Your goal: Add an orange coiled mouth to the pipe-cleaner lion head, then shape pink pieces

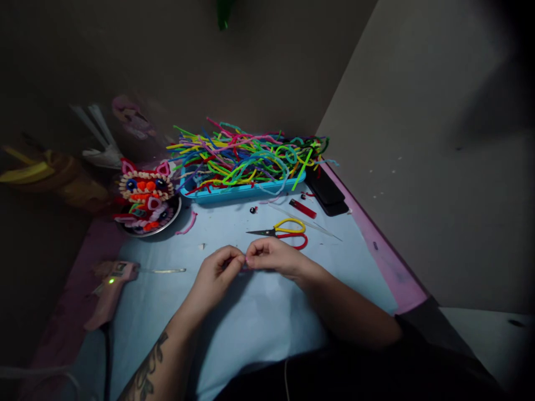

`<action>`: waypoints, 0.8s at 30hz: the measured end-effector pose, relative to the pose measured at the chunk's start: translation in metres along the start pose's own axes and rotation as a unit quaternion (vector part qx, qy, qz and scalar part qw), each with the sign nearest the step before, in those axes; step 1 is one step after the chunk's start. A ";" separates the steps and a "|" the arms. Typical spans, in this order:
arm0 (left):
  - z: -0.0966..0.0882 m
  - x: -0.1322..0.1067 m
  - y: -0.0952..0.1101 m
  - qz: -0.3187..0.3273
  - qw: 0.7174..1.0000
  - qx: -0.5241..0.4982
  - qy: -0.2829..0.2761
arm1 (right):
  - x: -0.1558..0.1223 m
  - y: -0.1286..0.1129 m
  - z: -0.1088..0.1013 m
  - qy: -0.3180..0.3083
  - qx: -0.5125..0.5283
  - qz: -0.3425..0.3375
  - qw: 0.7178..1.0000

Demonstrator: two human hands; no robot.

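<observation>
My left hand (220, 273) and my right hand (273, 256) meet over the middle of the table. Both are closed, fingertips pinching a small pink pipe cleaner piece (247, 260) that is mostly hidden by the fingers. Just beyond my right hand lie scissors (278, 231) with one yellow and one red handle, blades pointing left. A tiny black bead-like piece (253, 210) rests farther back. Left of my left hand is a pink hot glue gun (112, 292) with a green light, a glue stick (163, 270) beside its end.
A blue tray (246, 192) heaped with colourful pipe cleaners (242, 156) stands at the back. Fuzzy animal faces (146, 186) fill a metal bowl (178, 214) at left. A red lighter (303, 209), thin clear sticks (321, 227) and a black phone-like case (328, 192) lie at right.
</observation>
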State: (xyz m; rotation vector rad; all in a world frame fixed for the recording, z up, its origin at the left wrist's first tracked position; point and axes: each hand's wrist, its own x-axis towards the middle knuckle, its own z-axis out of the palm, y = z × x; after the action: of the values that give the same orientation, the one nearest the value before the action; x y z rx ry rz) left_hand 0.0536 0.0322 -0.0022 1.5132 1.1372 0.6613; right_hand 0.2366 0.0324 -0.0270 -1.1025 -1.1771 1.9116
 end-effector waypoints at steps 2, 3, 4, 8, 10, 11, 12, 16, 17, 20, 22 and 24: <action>-0.001 0.001 -0.002 -0.015 1.000 -0.013 0.006 | -0.001 0.001 0.003 0.029 -0.061 -0.038 0.997; -0.001 0.001 -0.002 -0.022 1.000 -0.019 0.010 | -0.001 0.001 0.004 0.053 -0.113 -0.072 0.989; -0.001 0.002 -0.003 -0.029 0.999 -0.025 0.015 | -0.001 0.002 0.006 0.081 -0.175 -0.118 0.974; 0.000 0.002 -0.004 -0.048 0.996 -0.060 0.038 | -0.004 0.006 0.009 0.146 -0.405 -0.311 0.847; 0.003 0.002 -0.004 -0.067 0.991 -0.103 0.048 | -0.005 0.007 0.009 0.159 -0.499 -0.361 0.771; 0.004 0.003 -0.004 -0.081 0.987 -0.133 0.048 | -0.006 0.007 0.010 0.166 -0.543 -0.372 0.734; 0.006 0.003 -0.005 -0.097 0.980 -0.166 0.044 | -0.007 0.007 0.010 0.172 -0.579 -0.379 0.701; 0.009 0.004 -0.006 -0.141 0.955 -0.261 0.015 | -0.007 0.007 0.014 0.187 -0.588 -0.384 0.687; 0.009 0.003 -0.006 -0.134 0.957 -0.257 0.020 | -0.006 0.006 0.015 0.194 -0.548 -0.378 0.721; 0.005 0.002 -0.003 -0.078 0.979 -0.178 0.063 | -0.002 0.005 0.014 0.213 -0.372 -0.291 0.856; 0.002 0.001 -0.001 -0.038 0.990 -0.109 0.080 | -0.001 0.003 0.013 0.181 -0.250 -0.191 0.932; 0.001 0.000 0.000 -0.008 0.995 -0.057 0.078 | 0.000 0.001 0.011 0.123 -0.142 -0.113 0.976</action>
State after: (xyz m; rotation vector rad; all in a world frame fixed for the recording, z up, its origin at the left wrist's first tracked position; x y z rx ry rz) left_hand 0.0543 0.0317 -0.0022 1.3741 1.2067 0.8302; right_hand 0.2268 0.0276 -0.0248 -1.2527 -1.3947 1.4200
